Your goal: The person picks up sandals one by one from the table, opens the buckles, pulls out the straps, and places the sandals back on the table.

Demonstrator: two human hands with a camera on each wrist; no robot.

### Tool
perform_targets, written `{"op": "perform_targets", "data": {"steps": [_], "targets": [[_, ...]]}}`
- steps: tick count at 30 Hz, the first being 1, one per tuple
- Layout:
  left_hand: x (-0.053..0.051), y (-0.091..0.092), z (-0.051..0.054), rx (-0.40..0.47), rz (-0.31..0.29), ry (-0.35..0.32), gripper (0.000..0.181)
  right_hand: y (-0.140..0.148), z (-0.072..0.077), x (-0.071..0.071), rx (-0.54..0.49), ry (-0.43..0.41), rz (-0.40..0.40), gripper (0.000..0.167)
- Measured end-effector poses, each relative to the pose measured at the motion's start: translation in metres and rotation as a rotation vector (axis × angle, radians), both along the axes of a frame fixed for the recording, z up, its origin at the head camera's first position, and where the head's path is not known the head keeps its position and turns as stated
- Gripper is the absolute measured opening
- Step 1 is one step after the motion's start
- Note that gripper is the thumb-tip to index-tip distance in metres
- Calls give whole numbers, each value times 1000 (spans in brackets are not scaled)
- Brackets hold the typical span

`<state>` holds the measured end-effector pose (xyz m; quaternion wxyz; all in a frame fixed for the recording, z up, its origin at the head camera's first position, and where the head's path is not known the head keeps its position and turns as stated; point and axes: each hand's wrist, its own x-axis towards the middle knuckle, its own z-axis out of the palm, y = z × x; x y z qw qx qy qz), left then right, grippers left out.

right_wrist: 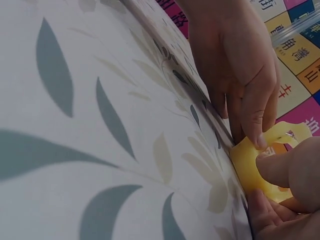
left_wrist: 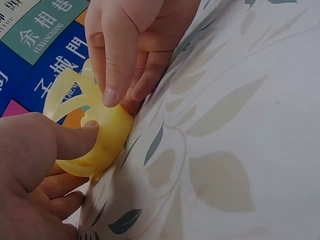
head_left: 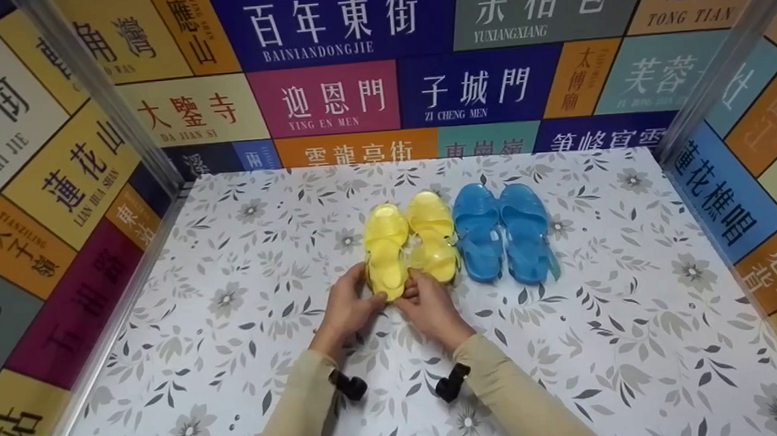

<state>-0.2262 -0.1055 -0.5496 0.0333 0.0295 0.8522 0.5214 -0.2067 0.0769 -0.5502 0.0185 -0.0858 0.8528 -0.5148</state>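
Note:
Two yellow sandals lie side by side, toes pointing away from me. At the heel of the left-hand yellow sandal (head_left: 385, 226), both hands meet. My left hand (head_left: 352, 306) grips its left side, the thumb pressing on the heel rim (left_wrist: 111, 137) and the other fingers outside. My right hand (head_left: 430, 305) pinches the right side of the same heel, seen closely in the right wrist view as a yellow heel cup (right_wrist: 245, 160). Just right of it rests the other yellow sandal (head_left: 429, 210), its lower edge partly behind my right hand.
A pair of blue sandals, one left (head_left: 476, 205) and one right (head_left: 524, 201), lies right beside the yellow pair. Everything sits on a white table (head_left: 236, 393) with a leaf and flower print. Panels with coloured sign lettering (head_left: 334, 23) stand around the back and sides.

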Motion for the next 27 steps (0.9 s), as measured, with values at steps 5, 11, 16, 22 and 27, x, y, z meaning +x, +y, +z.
{"op": "perform_targets", "data": {"steps": [5,11,16,22,27], "targets": [[6,-1,0,-20,-10,27,66,1,0,3,9,-4,12,26],[14,-2,1,-30,-9,48,67,1,1,8,29,14,25,28],[20,-3,3,-8,-15,52,66,2,3,13,51,29,35,32],[29,-6,6,-30,-40,48,65,4,5,22,70,43,61,41],[36,-9,9,-48,-76,70,63,7,7,27,74,22,84,41]]}}
